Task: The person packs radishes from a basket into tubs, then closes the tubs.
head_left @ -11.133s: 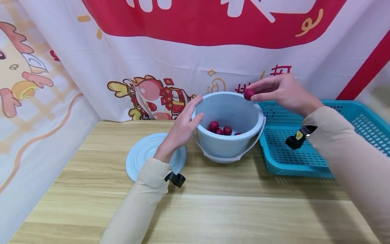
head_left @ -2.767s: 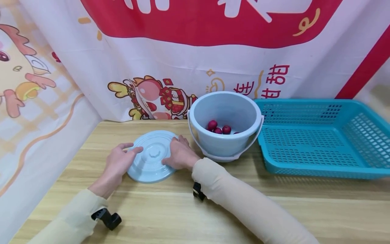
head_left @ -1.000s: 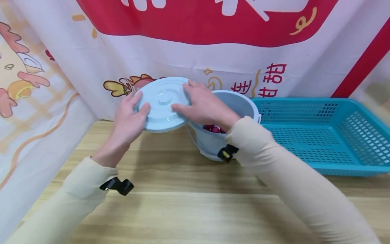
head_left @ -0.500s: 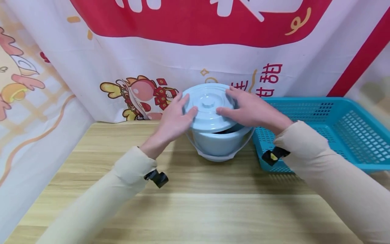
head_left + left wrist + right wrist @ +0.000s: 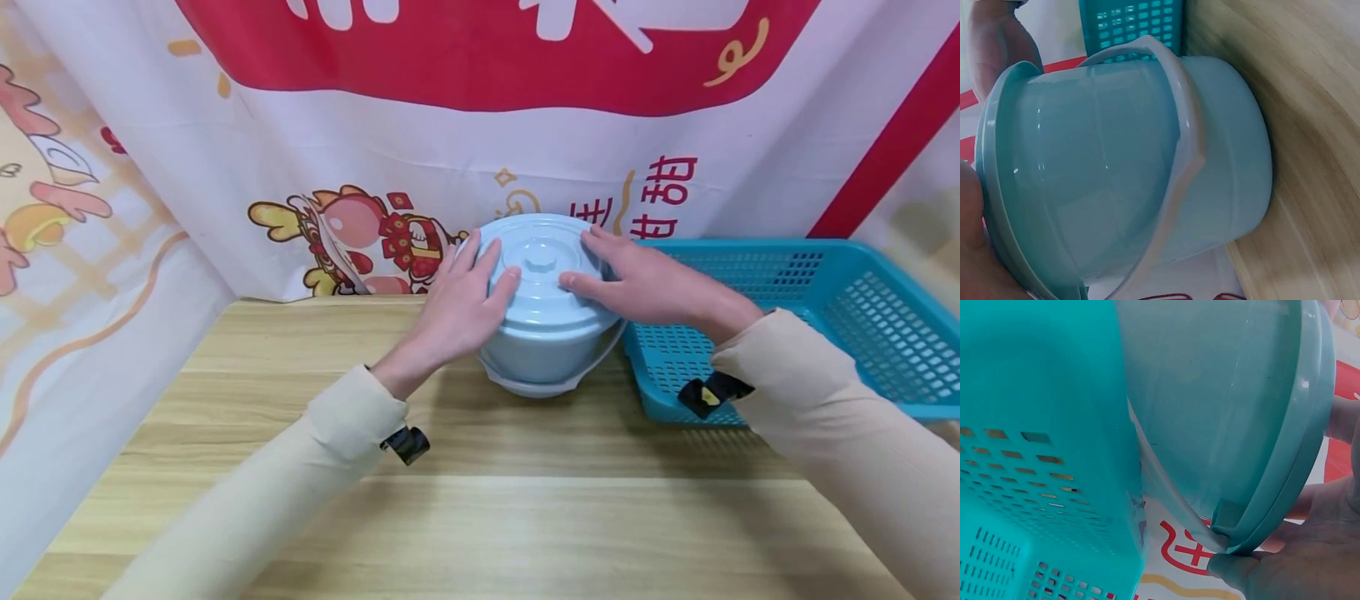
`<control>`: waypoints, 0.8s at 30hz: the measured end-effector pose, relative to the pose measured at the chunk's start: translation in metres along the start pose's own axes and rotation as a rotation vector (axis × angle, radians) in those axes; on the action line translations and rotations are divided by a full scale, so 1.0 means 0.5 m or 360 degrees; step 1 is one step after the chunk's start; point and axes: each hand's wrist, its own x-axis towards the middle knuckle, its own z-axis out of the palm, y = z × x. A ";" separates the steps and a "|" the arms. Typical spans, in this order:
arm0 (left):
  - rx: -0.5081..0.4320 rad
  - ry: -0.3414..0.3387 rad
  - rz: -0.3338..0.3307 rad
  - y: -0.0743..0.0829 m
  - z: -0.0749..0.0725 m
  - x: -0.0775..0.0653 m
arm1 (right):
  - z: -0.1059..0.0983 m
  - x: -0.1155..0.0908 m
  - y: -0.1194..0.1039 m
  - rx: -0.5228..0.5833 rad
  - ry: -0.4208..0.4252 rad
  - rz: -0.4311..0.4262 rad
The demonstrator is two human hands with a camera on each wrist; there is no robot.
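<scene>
A light blue lid [image 5: 540,287] sits over the mouth of a light blue bucket [image 5: 543,358], its round knob at the centre. My left hand [image 5: 465,300] lies on the lid's left side, fingers stretched towards the back and thumb on top. On the right side my right hand [image 5: 645,275] presses the lid, its thumb on top near the knob; in the right wrist view its fingertips [image 5: 1229,565] reach the rim beside the handle joint. The bucket's pale handle [image 5: 1188,137] hangs down along the front. The dark red round fruits inside are hidden under the lid.
A teal perforated basket [image 5: 862,325] stands close to the bucket's right side. Behind the wooden table [image 5: 480,517] hangs a printed white and red cloth [image 5: 480,150], with another along the left.
Both hands lifted the lid from the table left of the bucket and carried it right. Half a second ago it was tilted with a gap at the front; now it lies level over the rim.
</scene>
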 end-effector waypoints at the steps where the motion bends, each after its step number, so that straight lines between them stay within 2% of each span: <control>1: 0.0011 0.0000 0.0003 -0.001 0.001 -0.002 | 0.001 0.000 0.001 -0.0001 -0.0009 -0.0006; 8: 0.0204 -0.0046 0.0037 -0.007 0.012 -0.013 | 0.015 -0.005 0.009 -0.0035 -0.0037 -0.0074; 13: 0.0234 -0.0023 0.0057 -0.009 0.012 -0.013 | 0.021 -0.005 0.011 -0.0033 -0.0025 -0.0100; 18: 0.0300 -0.0073 0.0051 -0.010 0.005 -0.014 | 0.020 -0.005 0.010 -0.0044 -0.0055 -0.0115; 24: 0.0484 -0.0129 0.0046 -0.007 -0.006 -0.010 | 0.015 -0.003 0.002 -0.0218 -0.0032 -0.0070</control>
